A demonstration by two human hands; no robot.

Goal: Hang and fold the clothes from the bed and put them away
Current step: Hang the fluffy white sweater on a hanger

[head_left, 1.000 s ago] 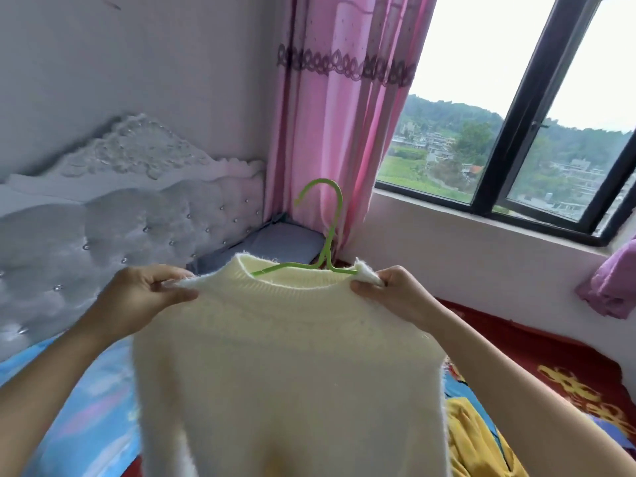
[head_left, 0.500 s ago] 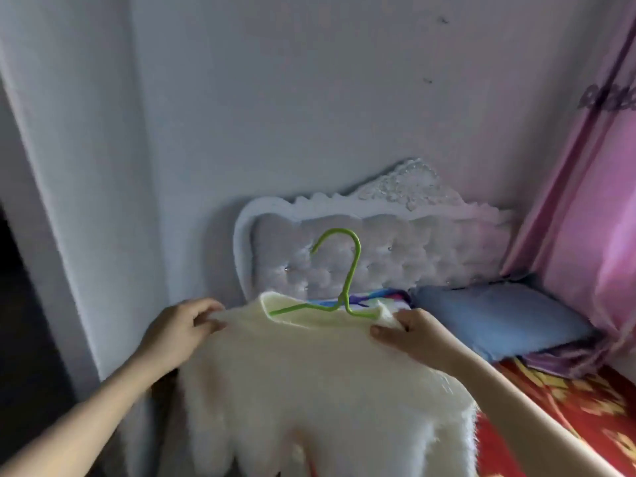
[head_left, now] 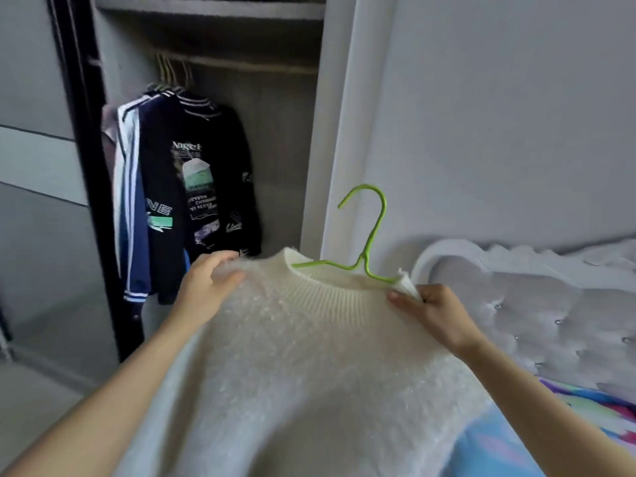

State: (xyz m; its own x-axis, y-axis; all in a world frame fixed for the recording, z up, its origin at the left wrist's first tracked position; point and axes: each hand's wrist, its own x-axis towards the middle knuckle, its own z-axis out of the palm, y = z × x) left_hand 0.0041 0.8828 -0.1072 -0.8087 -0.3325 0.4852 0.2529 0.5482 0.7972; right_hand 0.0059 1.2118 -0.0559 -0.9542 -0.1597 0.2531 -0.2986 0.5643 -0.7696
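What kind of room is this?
Likely a bedroom: a tufted headboard at the right, an open wardrobe with jackets hung on its rail, and bedding at the lower right.

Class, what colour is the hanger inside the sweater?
Bright green; the hanger shows best in the head view, its hook above the cream sweater.

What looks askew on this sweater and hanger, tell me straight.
The green hanger sits tilted in the cream sweater neck, its arms showing inside the collar; the right hand pinches bunched shoulder fabric.
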